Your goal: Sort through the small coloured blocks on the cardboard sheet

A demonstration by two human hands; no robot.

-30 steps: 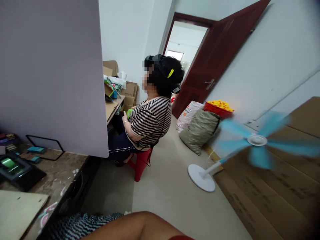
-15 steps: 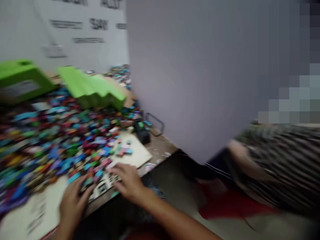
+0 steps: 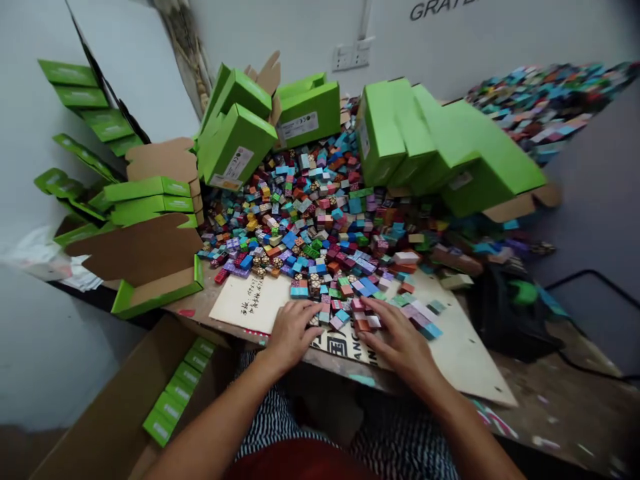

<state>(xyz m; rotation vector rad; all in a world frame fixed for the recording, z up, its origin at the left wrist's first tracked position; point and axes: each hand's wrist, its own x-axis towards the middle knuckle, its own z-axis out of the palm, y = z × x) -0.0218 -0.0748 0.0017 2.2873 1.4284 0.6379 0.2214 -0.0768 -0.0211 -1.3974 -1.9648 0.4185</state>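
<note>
A large heap of small coloured blocks (image 3: pixel 320 220) covers the work table. Both my hands rest palm down on a pale wooden board (image 3: pixel 460 347) at the table's front edge. My left hand (image 3: pixel 293 333) lies with its fingertips at the near fringe of the heap, by a blue block. My right hand (image 3: pixel 397 337) has its fingers spread over a few loose blocks, pink and orange ones among them. Whether either hand pinches a block I cannot tell.
Green cardboard boxes (image 3: pixel 235 133) stand stacked behind and left of the heap, more (image 3: pixel 450 147) at the right. An open carton (image 3: pixel 115 427) with packed green boxes sits on the floor at my left. A dark device (image 3: pixel 510 307) lies at the right.
The view has swung from the room, with a seated person and a fan, back to the table. Both hands now lie on the board at the heap's near edge.
</note>
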